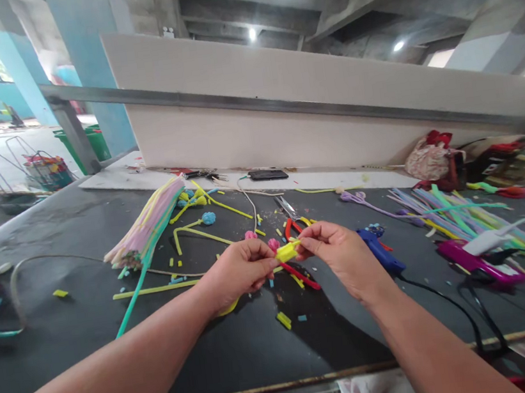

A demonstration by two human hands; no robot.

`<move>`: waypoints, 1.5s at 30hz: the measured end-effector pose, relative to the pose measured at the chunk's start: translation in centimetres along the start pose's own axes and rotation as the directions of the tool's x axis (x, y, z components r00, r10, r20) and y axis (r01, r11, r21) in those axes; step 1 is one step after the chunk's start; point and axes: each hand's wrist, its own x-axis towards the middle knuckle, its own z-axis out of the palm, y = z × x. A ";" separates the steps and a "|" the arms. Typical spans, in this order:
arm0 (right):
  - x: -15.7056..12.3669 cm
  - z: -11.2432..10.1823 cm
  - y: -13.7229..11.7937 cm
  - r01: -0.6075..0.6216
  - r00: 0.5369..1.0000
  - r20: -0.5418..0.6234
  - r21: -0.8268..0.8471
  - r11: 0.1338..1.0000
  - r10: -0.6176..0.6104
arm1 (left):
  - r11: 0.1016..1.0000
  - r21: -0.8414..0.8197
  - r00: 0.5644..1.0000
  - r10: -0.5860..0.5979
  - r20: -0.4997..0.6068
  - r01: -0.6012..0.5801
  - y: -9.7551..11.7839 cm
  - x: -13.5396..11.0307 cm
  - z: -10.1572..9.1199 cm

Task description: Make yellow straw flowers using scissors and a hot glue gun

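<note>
Pinched at either end by the fingertips of left hand [240, 270] and right hand [340, 251]: a short yellow pipe-cleaner piece [288, 251], held clear above the dark table [67, 332], probably for steadiness. Just right of that piece, a blue glue gun [380, 249]; just behind, red-handled cutters [290, 226]; well left, a pastel pipe-cleaner bundle [145, 228].

**Yellow pipe-cleaner piece [288, 251]: one item**

We record one short, fuzzy, bright yellow length, folded into a stubby wad. It lies roughly level, lifted off the surface, pinched at its ends between our left hand [240, 270] and right hand [337, 251].
</note>
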 end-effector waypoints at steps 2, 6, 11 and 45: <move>-0.1 -0.2 0.1 0.043 0.999 -0.022 -0.054 0.998 -0.044 | 0.999 0.036 1.000 0.013 -0.023 -0.012 -0.2 0.1 0.0; -0.2 -0.3 0.3 0.091 0.993 -0.052 -0.202 0.975 -0.104 | 0.994 0.092 0.996 0.056 -0.066 -0.050 -0.7 0.4 -0.3; -0.3 0.2 0.2 0.069 0.991 -0.089 -0.279 0.958 -0.097 | 0.990 0.113 0.993 0.092 -0.072 -0.084 -0.7 0.3 -0.4; -1.5 3.0 0.3 0.102 0.985 -0.124 -0.128 0.987 -0.118 | 0.991 0.096 0.987 0.108 -0.117 -0.097 0.6 -0.3 -0.1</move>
